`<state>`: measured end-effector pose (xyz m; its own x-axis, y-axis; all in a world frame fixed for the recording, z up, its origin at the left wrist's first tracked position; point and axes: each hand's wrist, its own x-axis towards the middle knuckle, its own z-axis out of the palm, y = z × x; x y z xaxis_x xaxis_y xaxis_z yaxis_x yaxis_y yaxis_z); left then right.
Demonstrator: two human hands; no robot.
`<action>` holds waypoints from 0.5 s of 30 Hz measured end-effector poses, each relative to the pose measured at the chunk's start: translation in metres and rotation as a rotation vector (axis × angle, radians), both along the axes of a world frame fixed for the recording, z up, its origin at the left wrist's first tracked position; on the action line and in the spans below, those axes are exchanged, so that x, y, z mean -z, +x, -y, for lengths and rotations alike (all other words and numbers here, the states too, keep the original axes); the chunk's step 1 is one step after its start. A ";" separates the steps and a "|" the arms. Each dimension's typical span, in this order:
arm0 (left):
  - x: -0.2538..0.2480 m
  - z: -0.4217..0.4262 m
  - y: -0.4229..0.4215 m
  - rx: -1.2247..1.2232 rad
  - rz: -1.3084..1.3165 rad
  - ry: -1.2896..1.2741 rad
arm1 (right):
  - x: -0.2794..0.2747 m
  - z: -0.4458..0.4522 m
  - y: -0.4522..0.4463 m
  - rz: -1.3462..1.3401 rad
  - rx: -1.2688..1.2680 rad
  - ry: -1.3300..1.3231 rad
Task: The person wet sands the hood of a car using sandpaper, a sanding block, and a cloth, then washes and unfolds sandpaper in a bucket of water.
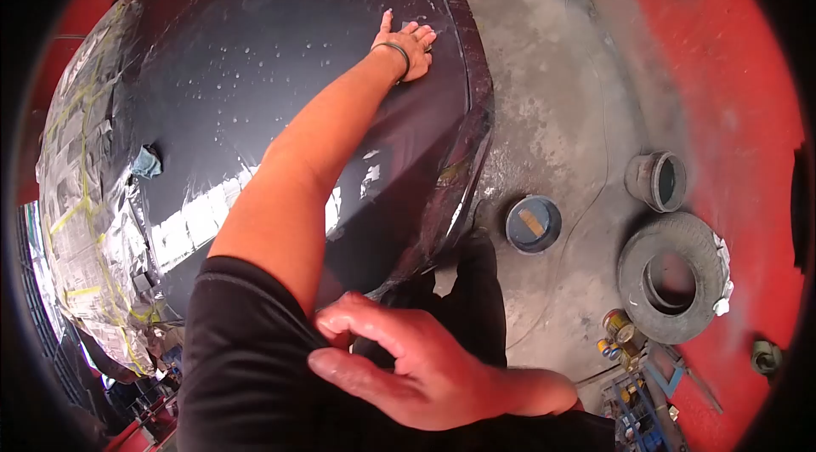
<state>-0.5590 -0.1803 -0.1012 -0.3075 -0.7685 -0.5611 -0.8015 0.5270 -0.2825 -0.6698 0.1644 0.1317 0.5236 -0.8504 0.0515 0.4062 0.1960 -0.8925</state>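
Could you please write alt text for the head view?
One hand lies spread on a dark, droplet-spotted car panel; the other hand hovers near the body. A blue cloth lies near taped covering; a bucket and tyre rest on the floor.

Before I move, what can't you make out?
All in the head view:
Left hand: anything under the palm, hidden by the hand.
Right hand: some fingertips, behind the hand itself; sleeve contact unclear.
Dark panel: far end, cut by the top edge.
Can: label, too small.
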 end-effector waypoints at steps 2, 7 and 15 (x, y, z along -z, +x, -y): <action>0.011 0.007 -0.001 -0.034 -0.034 -0.033 | 0.010 0.009 -0.015 0.223 -0.112 0.078; 0.045 -0.020 -0.001 -0.014 -0.180 -0.225 | 0.017 -0.007 -0.022 0.385 -0.159 0.469; 0.003 -0.031 -0.032 -0.100 -0.174 -0.062 | 0.043 -0.019 0.005 0.392 -0.318 0.529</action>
<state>-0.5907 -0.1494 -0.1043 -0.3160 -0.8316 -0.4566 -0.8885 0.4282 -0.1650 -0.6652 0.1833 0.0889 0.7770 -0.6230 -0.0900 0.5277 0.7226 -0.4464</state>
